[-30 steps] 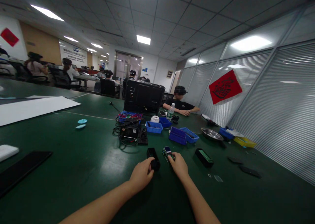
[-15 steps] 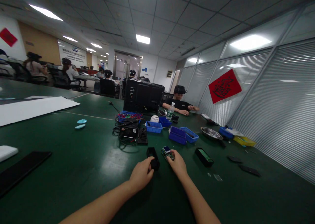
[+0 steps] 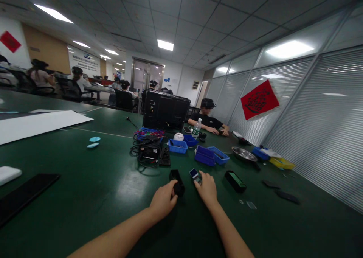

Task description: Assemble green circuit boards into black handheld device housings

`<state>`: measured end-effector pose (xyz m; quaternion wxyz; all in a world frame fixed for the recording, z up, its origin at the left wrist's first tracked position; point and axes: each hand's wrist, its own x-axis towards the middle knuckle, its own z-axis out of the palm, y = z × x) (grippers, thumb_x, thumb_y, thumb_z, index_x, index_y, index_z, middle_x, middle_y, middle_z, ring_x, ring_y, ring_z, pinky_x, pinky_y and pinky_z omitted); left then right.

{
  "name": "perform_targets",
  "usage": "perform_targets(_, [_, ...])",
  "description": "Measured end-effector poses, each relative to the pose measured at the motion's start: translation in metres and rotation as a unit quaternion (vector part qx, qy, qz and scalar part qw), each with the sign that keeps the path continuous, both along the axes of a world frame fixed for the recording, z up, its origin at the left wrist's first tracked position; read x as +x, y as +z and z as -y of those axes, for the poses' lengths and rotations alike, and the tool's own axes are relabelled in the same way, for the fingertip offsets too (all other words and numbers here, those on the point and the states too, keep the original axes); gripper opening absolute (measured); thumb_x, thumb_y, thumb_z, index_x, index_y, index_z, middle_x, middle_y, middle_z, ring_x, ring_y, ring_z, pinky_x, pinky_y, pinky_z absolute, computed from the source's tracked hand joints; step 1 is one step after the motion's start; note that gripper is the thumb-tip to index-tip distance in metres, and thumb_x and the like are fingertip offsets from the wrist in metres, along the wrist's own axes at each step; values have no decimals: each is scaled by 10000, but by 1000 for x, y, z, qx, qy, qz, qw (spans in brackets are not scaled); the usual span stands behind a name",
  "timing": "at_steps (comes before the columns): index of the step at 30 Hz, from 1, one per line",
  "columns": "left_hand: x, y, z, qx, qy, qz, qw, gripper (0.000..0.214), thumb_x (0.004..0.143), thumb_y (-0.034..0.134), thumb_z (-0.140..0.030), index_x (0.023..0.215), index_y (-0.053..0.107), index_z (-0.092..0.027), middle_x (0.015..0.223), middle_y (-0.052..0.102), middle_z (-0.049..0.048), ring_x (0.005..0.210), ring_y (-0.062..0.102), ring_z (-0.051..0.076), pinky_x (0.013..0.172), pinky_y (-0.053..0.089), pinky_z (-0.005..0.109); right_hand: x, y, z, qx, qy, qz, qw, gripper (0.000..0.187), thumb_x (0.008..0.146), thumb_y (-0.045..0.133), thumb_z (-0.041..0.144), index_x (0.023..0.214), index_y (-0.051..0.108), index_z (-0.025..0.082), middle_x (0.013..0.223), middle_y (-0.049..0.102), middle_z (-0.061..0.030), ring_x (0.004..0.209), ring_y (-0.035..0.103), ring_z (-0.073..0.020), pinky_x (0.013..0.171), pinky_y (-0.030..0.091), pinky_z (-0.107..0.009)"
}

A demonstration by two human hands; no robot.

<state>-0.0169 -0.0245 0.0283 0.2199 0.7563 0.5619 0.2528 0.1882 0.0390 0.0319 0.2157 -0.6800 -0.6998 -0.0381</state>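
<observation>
My left hand (image 3: pixel 163 198) is closed round the near end of a black open-topped case (image 3: pixel 175 176), which rests on the green table (image 3: pixel 133 227). Just right of it, my right hand (image 3: pixel 207 188) grips a small circuit board with a screen (image 3: pixel 194 173) between thumb and fingers. The board's near part is hidden under my fingers. To the right of that hand stands a second black case with a green board inside (image 3: pixel 236 181). A small ring (image 3: pixel 241 201) and a clear flat piece (image 3: pixel 251 205) lie in front of it.
Blue trays (image 3: pixel 177 146), a water bottle (image 3: pixel 196 128) and a tangle of cables with a black box (image 3: pixel 148 153) stand further back, before a monitor (image 3: pixel 166 110). A metal pan (image 3: pixel 244 154) is at the right. Across the table sits a person (image 3: pixel 208 118).
My right hand has shifted slightly right with the circuit board, whose screen has turned. My left hand stays on the black case. The person opposite has brought their hands closer together.
</observation>
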Motion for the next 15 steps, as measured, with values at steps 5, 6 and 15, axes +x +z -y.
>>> perform_targets(5, [0,0,1,7,2,-1,1000,481,753,476,-198,1216,348,-230,855,591,-10,800,543,133,706,356,225,-2,3,1,9,24,-36,999,427,811,407,430,1125,528,166,1067,547,-93,995,479,-230,851,359,-300])
perform_targets(6, [0,0,1,6,1,-1,1000,480,753,476,-199,1215,350,-231,854,591,-11,794,543,132,700,356,224,-3,2,1,6,23,-43,999,426,821,387,433,1121,532,169,1072,547,-92,1006,479,-227,852,361,-298])
perform_targets(15, [0,0,0,7,-12,-4,1000,401,757,472,-201,1153,427,-244,874,595,-7,814,537,141,720,346,236,-2,-2,-2,-85,22,-45,995,455,837,322,466,1006,620,167,1026,583,-111,946,524,-233,796,391,-308])
